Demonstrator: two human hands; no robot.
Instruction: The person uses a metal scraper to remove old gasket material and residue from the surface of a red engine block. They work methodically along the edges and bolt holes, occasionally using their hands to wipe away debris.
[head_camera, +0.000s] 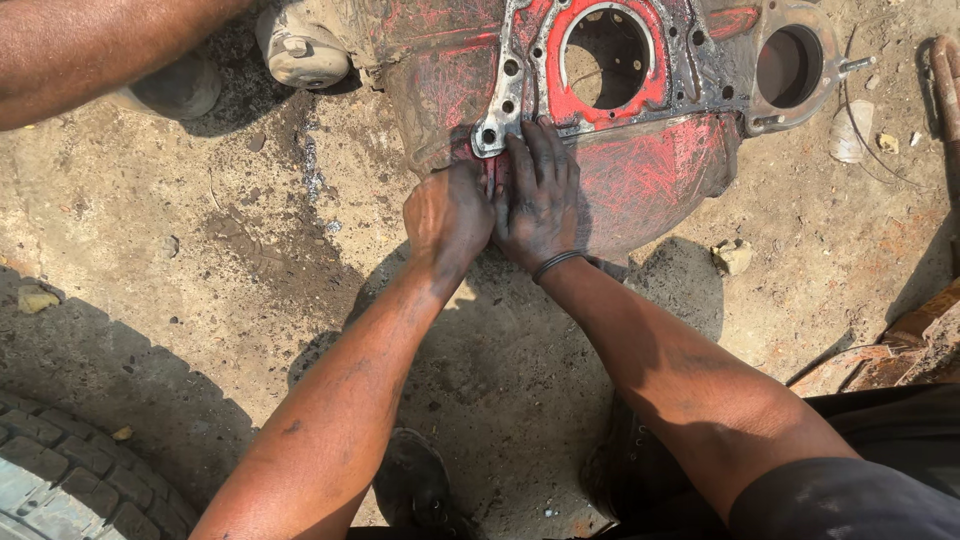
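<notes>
Both hands, left hand (447, 217) and right hand (537, 195), press the red housing (640, 175)

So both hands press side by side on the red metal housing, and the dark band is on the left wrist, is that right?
Not quite. The head view shows the dark band on the right wrist, not the left. The rest holds: the left hand and right hand press side by side on the red metal housing, just below its grey gasket plate.

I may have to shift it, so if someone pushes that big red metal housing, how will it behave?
The red housing looks like thick cast metal, so probably heavy and rigid. Its grimy surface under both hands may be slippery. It sits broadly on the dirt ground, so it's unlikely to roll.
</notes>
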